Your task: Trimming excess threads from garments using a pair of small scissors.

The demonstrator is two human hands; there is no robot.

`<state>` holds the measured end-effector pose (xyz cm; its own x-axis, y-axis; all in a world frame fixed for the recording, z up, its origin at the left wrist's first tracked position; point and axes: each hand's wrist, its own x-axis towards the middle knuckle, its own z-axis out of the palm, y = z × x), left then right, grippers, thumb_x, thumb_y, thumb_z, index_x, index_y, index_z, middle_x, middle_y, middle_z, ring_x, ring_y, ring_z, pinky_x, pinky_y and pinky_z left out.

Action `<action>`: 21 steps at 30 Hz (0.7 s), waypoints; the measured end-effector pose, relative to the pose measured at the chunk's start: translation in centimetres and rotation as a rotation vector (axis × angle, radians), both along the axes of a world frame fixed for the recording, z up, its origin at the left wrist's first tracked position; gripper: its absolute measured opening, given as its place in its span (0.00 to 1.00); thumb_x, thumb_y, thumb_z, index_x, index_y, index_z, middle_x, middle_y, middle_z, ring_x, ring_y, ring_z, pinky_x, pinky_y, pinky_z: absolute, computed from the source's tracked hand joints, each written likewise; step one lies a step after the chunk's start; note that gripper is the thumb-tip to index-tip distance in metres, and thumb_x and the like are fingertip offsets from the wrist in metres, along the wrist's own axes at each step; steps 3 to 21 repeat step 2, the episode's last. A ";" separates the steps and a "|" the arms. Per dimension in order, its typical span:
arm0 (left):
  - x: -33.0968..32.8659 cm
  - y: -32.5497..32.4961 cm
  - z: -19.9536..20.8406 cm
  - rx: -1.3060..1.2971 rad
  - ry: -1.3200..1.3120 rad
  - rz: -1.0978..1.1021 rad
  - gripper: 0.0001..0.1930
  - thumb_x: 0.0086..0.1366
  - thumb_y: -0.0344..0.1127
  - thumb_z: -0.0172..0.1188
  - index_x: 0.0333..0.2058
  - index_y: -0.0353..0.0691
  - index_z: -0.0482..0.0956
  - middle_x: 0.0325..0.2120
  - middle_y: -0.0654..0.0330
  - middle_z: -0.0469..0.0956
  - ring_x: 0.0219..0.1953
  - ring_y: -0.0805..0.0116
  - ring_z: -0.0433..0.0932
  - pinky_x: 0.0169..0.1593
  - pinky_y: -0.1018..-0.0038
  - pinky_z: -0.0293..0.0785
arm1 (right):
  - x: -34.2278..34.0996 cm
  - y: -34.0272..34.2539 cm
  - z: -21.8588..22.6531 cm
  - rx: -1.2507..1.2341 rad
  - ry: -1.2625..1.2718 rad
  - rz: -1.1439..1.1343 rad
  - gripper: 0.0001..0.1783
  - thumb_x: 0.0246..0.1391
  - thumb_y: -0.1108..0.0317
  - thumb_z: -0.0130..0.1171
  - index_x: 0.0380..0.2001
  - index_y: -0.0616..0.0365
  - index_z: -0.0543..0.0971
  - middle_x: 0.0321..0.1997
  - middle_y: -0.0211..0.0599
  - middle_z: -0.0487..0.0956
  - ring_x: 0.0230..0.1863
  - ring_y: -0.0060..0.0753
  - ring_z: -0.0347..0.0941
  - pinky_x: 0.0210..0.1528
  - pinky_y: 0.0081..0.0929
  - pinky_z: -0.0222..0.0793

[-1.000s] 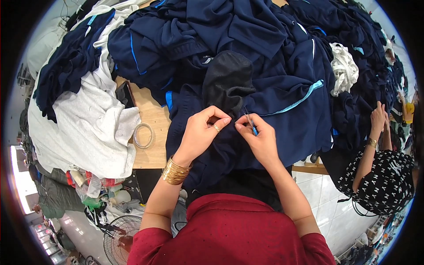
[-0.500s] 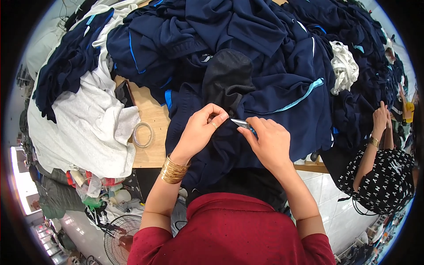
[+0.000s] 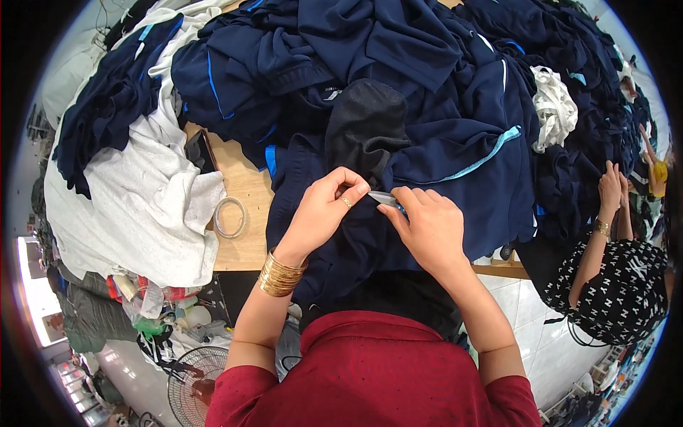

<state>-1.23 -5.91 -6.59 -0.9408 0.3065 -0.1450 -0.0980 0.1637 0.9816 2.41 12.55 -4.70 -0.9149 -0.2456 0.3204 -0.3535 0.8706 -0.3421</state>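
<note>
My left hand point(image 3: 329, 203) is closed in a pinch at the lower end of a black pocket-like piece of cloth point(image 3: 368, 117). Fingertips hide what exactly lies between them. My right hand point(image 3: 430, 226) grips a pair of thread snips point(image 3: 385, 197) with a bit of blue at the handle. The blades point left, their tips right at the left thumb and fingertips. Under both hands spreads a navy garment point(image 3: 455, 188) with a light blue strip point(image 3: 491, 156) along one edge.
More navy garments point(image 3: 384, 43) are heaped behind. Light grey cloth point(image 3: 142, 206) and a tape roll point(image 3: 230, 217) lie left on the wooden tabletop point(image 3: 245, 249). White strips point(image 3: 555, 110) are bundled at right. A co-worker point(image 3: 615, 285) works at far right; a fan point(image 3: 196, 384) stands lower left.
My right hand has shifted slightly left, bringing the snips' tips up to my left fingertips. My left hand has barely moved.
</note>
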 end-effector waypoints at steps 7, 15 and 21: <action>0.0 -0.1 -0.1 0.008 0.004 -0.004 0.09 0.64 0.36 0.57 0.35 0.35 0.76 0.24 0.68 0.72 0.26 0.83 0.65 0.31 0.83 0.63 | 0.0 0.0 -0.2 0.011 -0.013 0.001 0.13 0.48 0.57 0.62 0.31 0.55 0.77 0.20 0.32 0.73 0.23 0.34 0.71 0.26 0.29 0.65; 0.0 -0.1 -0.1 0.008 0.004 -0.004 0.09 0.64 0.36 0.57 0.35 0.35 0.76 0.24 0.68 0.72 0.26 0.83 0.65 0.31 0.83 0.63 | 0.0 0.0 -0.2 0.011 -0.013 0.001 0.13 0.48 0.57 0.62 0.31 0.55 0.77 0.20 0.32 0.73 0.23 0.34 0.71 0.26 0.29 0.65; 0.0 -0.1 -0.1 0.008 0.004 -0.004 0.09 0.64 0.36 0.57 0.35 0.35 0.76 0.24 0.68 0.72 0.26 0.83 0.65 0.31 0.83 0.63 | 0.0 0.0 -0.2 0.011 -0.013 0.001 0.13 0.48 0.57 0.62 0.31 0.55 0.77 0.20 0.32 0.73 0.23 0.34 0.71 0.26 0.29 0.65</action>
